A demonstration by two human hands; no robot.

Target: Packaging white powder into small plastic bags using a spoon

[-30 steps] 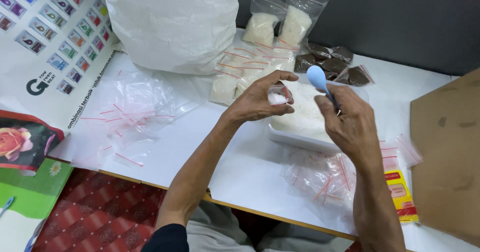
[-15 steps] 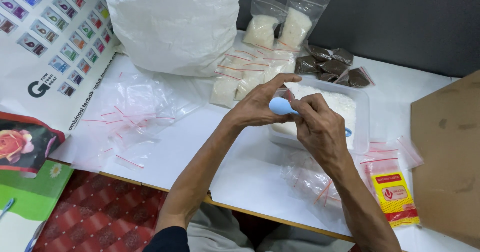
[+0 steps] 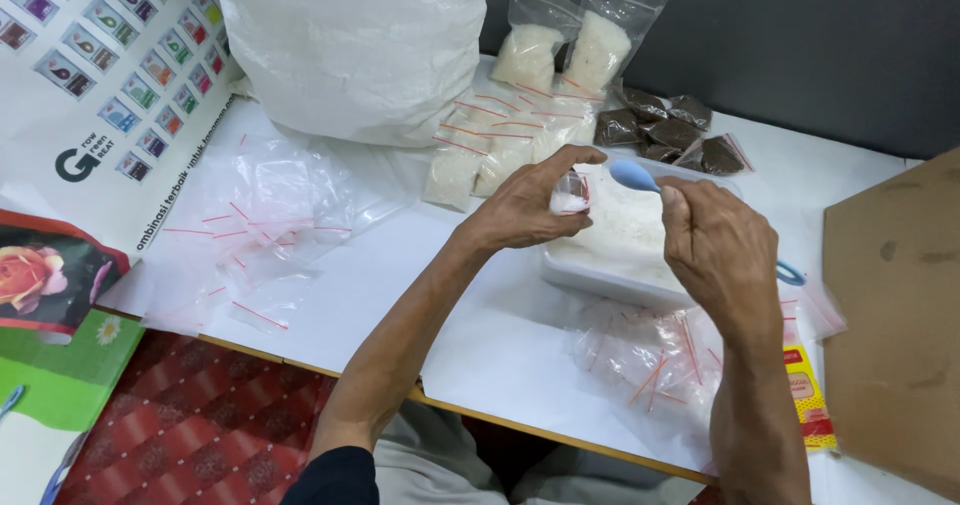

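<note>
Bag (image 3: 570, 193), small and clear with a red seal strip, sits pinched in the left hand (image 3: 525, 205) above the tub (image 3: 600, 275) of white powder on the tabletop (image 3: 480, 335). Right hand (image 3: 715, 250) has its fingers (image 3: 680, 205) clamped on a blue spoon (image 3: 634, 175), bowl just beside the bag's mouth. Filling cleanly likely means holding the mouth open over the tub and tipping slowly. Both forearms reach forward, wrists bent inward.

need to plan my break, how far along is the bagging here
Done: filled white bags and dark bags lie by the big sack. In hand: left hand holds a small bag, right hand a blue spoon over the tray. Left: many empty bags.
</note>
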